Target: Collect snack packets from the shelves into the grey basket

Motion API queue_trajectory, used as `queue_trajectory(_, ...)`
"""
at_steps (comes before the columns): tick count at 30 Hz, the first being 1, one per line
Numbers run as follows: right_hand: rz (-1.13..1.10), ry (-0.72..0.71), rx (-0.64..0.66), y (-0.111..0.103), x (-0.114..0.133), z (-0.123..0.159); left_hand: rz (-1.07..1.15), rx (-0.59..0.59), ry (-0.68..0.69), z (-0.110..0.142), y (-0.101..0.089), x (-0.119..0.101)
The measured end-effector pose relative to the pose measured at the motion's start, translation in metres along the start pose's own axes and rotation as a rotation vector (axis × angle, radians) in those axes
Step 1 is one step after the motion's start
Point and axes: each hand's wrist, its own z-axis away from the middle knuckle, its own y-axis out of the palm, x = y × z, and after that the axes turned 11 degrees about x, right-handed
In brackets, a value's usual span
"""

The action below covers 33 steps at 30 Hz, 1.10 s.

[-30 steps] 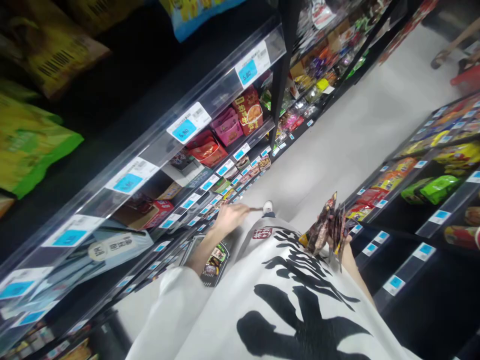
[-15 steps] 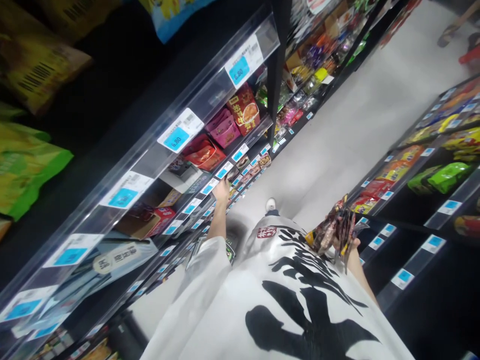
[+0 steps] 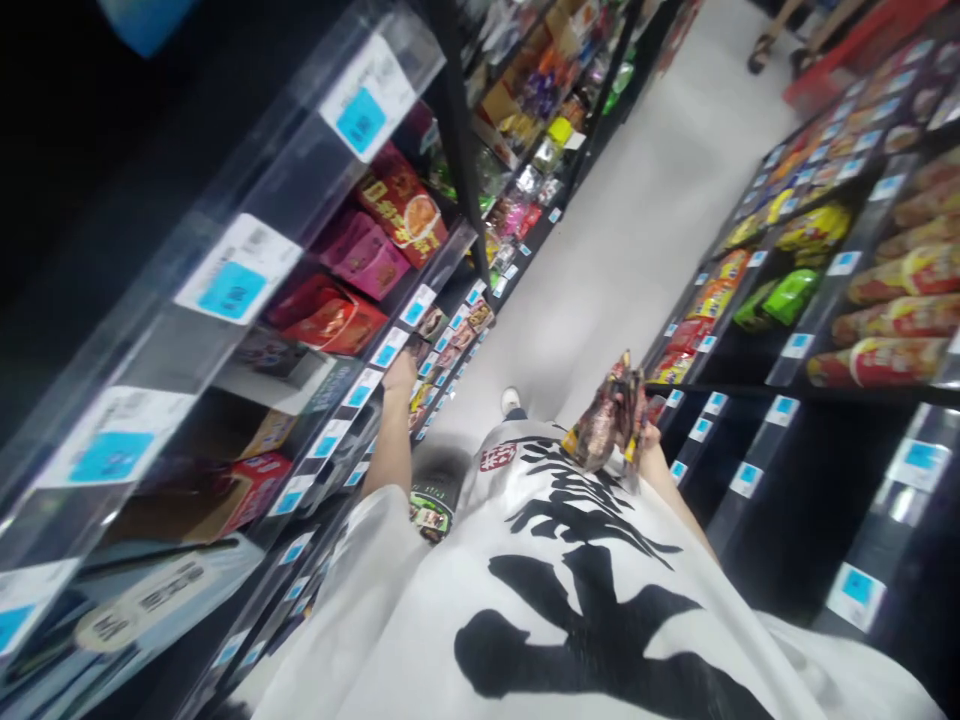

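My right hand (image 3: 651,442) is closed around a bunch of brown and dark snack packets (image 3: 600,420), held in front of my white shirt on the right. Their printing is too blurred to read. Out at the left shelf, my left hand (image 3: 400,374) is beside the row of blue and white price tags (image 3: 388,348). A small dark thing lies right at its fingertips, but the fingers are mostly hidden, and whether they grip it does not show. Small packs (image 3: 450,357) line the lower shelf just past that hand.
Red gift-style bags (image 3: 335,318), pink bags (image 3: 367,250) and a red box (image 3: 405,210) fill the left shelf. A dark green-labelled container (image 3: 431,512) is beside my left arm. The right shelf holds tubular snack packs (image 3: 885,360). A person's sandalled feet (image 3: 761,52) and a red basket (image 3: 832,65) are up the aisle.
The view has shifted, so both hands and shelves appear further left. More of the right shelf shows. My right hand still holds the packets, and my left hand stays by the left shelf.
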Motion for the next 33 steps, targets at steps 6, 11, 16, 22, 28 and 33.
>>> queue_trajectory(6, -0.01, -0.04, 0.016, 0.013, 0.004, -0.008, -0.04, 0.038, -0.075, 0.004, 0.0, -0.001)
queue_trajectory(11, 0.002, -0.032, 0.15, 0.02, 0.01, -0.016, -0.058, -0.174, -0.047, 0.066, 0.014, 0.004)
queue_trajectory(16, 0.037, 0.001, 0.315, 0.032, 0.016, -0.038, 0.702, 0.056, 0.466, 0.165, 0.045, -0.026)
queue_trajectory(22, 0.116, 0.109, 0.603, 0.061, 0.021, -0.065, 1.396, 0.633, 0.776, 0.213, 0.071, -0.101)
queue_trajectory(28, 0.154, 0.171, 0.876, 0.084, 0.026, -0.075, 1.745, 0.539, 0.576, 0.215, 0.058, -0.128)
queue_trajectory(33, 0.23, 0.351, 0.807, 0.092, 0.026, -0.074, 1.644, 0.373, 0.646, 0.221, 0.051, -0.131)
